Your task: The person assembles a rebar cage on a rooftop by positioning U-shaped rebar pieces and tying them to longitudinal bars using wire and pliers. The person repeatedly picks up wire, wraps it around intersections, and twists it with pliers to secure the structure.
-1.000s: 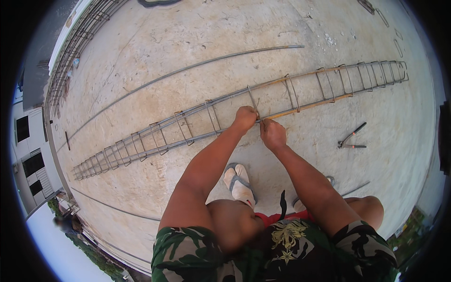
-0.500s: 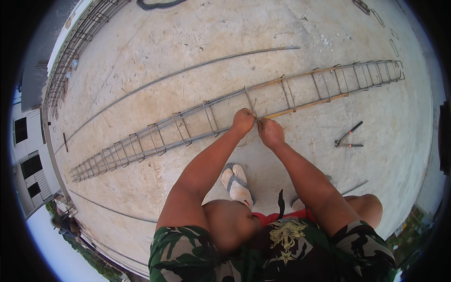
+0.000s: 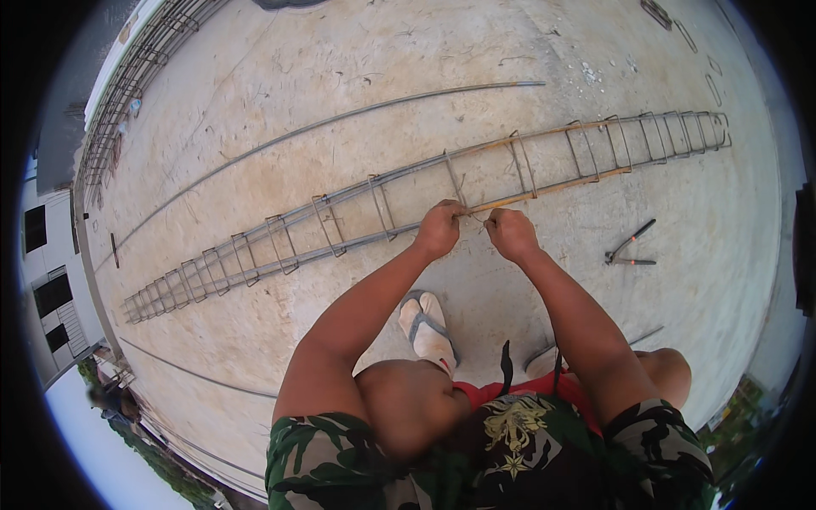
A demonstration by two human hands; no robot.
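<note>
A long, ladder-like rebar cage (image 3: 578, 180) made of straight bars and rectangular stirrups lies across the concrete in front of me. My left hand (image 3: 440, 229) is closed at its near bar, where a stirrup meets it; the fingertips hide the exact contact. Just right of it, my right hand (image 3: 512, 235) is closed in a pinch on a thin tie wire (image 3: 478, 220). The wire spans the small gap between both hands, beside the rusty stretch of the bar. On the floor to the right lie pincers (image 3: 630, 244) with their handles spread.
Beyond the cage lies a single long bar (image 3: 340, 116). More rebar cages (image 3: 140, 72) are stacked along the far left edge. Loose stirrups (image 3: 685, 36) lie at the far right. Another bar (image 3: 195, 371) runs at the near left. My sandalled foot (image 3: 427, 327) stands close to the cage.
My right hand has moved a little to the right, away from the left hand, opening a gap with the wire showing in it. The left hand stays nearly in place.
</note>
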